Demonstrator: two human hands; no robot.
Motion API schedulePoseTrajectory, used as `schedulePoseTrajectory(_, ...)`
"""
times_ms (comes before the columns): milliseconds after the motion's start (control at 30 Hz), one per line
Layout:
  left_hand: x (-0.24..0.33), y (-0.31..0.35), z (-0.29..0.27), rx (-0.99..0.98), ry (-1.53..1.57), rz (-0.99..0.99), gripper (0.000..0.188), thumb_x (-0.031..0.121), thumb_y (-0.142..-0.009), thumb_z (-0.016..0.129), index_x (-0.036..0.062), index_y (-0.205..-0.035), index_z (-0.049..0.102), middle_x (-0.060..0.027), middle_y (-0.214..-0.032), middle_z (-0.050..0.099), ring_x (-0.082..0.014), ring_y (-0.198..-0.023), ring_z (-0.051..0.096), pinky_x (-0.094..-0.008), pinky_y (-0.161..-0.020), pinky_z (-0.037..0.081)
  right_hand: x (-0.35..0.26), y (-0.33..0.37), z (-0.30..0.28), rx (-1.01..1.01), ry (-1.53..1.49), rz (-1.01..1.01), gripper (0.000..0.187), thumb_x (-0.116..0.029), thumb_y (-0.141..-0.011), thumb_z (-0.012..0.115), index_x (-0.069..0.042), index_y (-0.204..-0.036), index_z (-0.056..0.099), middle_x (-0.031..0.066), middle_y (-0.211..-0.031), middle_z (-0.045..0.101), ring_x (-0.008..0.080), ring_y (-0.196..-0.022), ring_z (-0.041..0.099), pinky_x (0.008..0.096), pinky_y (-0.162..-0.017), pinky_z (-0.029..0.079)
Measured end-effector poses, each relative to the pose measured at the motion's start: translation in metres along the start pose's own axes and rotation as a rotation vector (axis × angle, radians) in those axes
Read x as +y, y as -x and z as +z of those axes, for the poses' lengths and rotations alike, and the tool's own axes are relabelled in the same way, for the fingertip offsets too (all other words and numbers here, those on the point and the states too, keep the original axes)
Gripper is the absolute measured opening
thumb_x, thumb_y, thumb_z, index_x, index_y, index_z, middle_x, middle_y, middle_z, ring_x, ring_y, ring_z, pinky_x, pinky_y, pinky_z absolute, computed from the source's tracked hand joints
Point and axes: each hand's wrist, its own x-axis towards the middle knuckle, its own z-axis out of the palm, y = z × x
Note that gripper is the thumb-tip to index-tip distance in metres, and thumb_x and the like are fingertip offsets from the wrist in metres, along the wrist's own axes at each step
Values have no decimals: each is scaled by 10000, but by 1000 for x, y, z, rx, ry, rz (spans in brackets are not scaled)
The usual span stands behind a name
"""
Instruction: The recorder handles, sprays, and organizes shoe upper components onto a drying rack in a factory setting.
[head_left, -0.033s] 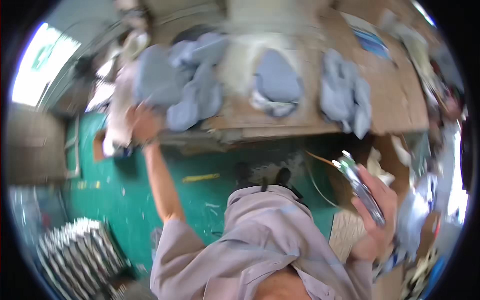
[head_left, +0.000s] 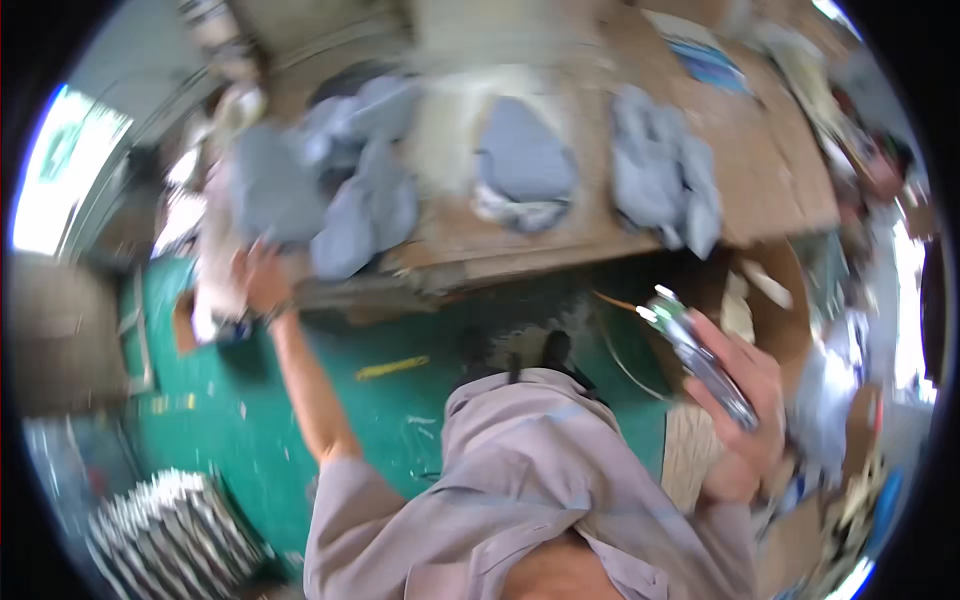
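I see one camera, worn on the person's head near the worktable, facing steeply down, its fisheye spanning that table's top and the green floor before it.

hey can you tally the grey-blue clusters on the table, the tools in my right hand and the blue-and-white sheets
Grey-blue clusters on the table: 3
Tool in the right hand: 1
Blue-and-white sheet: 1
Total: 5
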Motion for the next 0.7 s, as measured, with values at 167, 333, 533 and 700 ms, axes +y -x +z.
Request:
schedulePoseTrajectory(167,-29,55,39,-584,-107,-532,406,229,-797,803,215,-1195,723,-115,-1215,603,-325,-1161,565,-451,-958,484,2,-13,32,-19,-107,30,719,74,-742,674,-54,-1435,533,185,-1020,662,377,-852,640,399,-779,520)
schedulePoseTrajectory(333,-43,59,91,-639,-35,-629,456,315,-809,765,195,-1245,705,-163,-1186,642,-343,-1119,595,-455,-973,478,-19,-34,67,-67,-81,41,731,68,-756,699,-54,-1452,512,178,-1015,664,366,-844,638,386,-770,518)
schedulePoseTrajectory(533,-20,91,123,-20,1020,-1587,855,123,-800,834,31,-1516,376,-117,-1177,659,-237,-981,634,-366,-760,500,-19,-88,105,-127,-138,-13,698,-16,-808,773,-36,-1451,503,173,-1018,664,320,-847,642,367,-790,512)
schedulePoseTrajectory(700,-5,111,57,584,1201,-1681,785,24,-864,719,107,-1531,314,-85,-1353,495,-245,-1152,517,-539,-943,408,0,-164,151,-223,-380,9,656,-63,-838,770,-7,-1435,505,176,-1047,665,305,-875,623,345,-835,500)
